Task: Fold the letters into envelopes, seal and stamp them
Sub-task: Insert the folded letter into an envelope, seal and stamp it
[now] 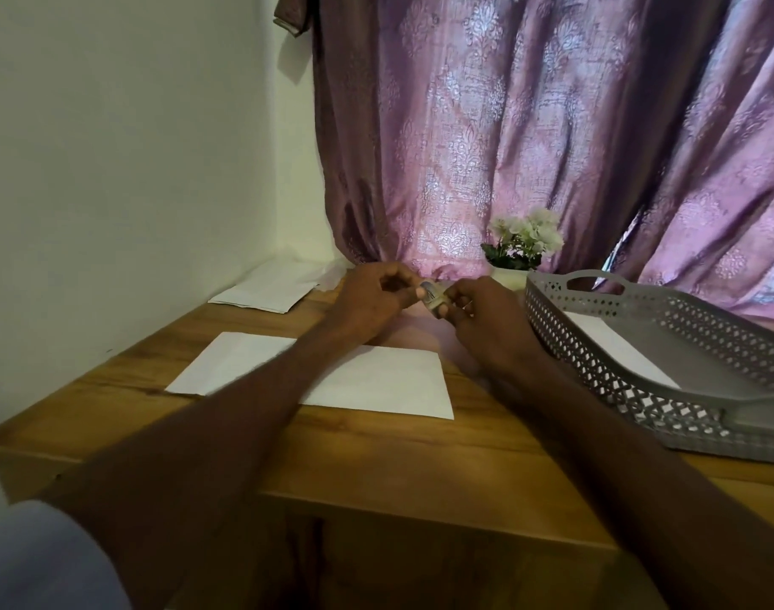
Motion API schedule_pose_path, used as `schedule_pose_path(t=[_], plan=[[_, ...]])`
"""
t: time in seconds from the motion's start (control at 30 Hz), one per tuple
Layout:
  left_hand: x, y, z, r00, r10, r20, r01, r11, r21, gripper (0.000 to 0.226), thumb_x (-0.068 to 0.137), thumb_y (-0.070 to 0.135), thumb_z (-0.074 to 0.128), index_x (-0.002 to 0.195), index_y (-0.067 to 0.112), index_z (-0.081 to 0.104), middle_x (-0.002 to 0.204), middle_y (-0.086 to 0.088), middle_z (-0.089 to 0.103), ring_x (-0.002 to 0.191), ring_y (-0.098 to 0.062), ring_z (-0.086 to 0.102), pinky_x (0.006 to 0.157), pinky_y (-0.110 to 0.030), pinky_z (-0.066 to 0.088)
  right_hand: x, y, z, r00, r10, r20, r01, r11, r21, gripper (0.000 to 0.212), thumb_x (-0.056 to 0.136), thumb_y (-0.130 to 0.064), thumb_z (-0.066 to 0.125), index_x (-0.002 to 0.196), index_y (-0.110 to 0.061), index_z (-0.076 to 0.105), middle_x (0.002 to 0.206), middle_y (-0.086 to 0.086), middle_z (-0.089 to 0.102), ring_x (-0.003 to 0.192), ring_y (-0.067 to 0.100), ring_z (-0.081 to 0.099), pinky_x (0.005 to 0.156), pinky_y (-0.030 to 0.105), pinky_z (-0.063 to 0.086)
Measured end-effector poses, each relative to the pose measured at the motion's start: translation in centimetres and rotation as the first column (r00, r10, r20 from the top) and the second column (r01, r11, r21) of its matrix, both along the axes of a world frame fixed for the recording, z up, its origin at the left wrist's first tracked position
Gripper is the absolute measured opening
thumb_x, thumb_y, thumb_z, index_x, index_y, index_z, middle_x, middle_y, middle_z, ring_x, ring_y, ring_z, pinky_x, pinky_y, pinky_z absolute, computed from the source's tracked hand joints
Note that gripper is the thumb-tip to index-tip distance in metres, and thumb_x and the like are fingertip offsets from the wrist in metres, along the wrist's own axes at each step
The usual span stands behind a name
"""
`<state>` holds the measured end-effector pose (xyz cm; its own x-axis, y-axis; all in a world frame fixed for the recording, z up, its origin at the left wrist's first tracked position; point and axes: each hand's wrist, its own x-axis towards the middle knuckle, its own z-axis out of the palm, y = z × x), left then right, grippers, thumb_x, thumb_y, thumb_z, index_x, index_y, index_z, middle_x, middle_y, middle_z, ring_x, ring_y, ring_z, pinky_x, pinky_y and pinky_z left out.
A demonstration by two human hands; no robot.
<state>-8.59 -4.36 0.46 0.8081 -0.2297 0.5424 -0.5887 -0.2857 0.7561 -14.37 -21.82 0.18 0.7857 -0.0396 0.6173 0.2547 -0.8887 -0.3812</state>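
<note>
Pinching a small stamp (429, 295) between both hands, I hold it up above the far edge of the white envelope (376, 380) that lies flat on the wooden table (376, 455). My left hand (367, 301) has thumb and fingertips curled onto the stamp's left side; my right hand (482, 317) pinches its right side, fingers bent round it. Whether the stamp sits on a backing strip I cannot tell; it is small and partly hidden by my fingertips.

I judge this to be the stamping step, with the stamp being freed or readied for sticking. To do it well I should peel slowly with one hand while the other steadies the rest, keeping my fingertips on the edges so the sticky face stays clean. Then I want one hand to pin the envelope flat, since it could slide on the smooth wood, and the other to lay the stamp square into a far corner, edges parallel to the envelope's edges. Pressing from the middle outward should keep it from wrinkling.

More white envelopes (266, 288) lie at the back left corner, well apart. A grey perforated tray (640, 341) stands to my right with a white sheet in it, probably where finished pieces go.
</note>
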Motion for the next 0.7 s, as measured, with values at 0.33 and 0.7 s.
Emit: schedule_pose_path(t=[0.33,0.7], plan=[[-0.2,0.5,0.1,0.999,0.012,-0.038,-0.015,0.997,-0.080,0.007,0.089,0.015,0.080,0.089,0.020,0.076,0.092,0.002,0.078,0.091,-0.013,0.073,0.084,-0.023,0.056,-1.4,-0.6,0.0,0.967,-0.246,-0.067,0.228,0.951,-0.209,0.016,0.082,-0.026,0.076,0.097,-0.026,0.072,0.108,0.006,0.062,0.103,0.028,0.058,0.091,0.047,0.053],[-0.8,0.0,0.1,0.997,-0.043,-0.071,0.044,0.999,0.007,0.014,0.089,0.009,0.079,0.100,0.002,0.078,0.102,-0.012,0.079,0.098,-0.022,0.074,0.087,-0.031,0.057,-1.9,-0.9,0.5,0.940,-0.340,0.006,0.336,0.926,-0.172,0.027,0.092,-0.029,0.064,0.116,-0.018,0.065,0.122,0.011,0.055,0.120,0.032,0.049,0.102,0.048,0.044]])
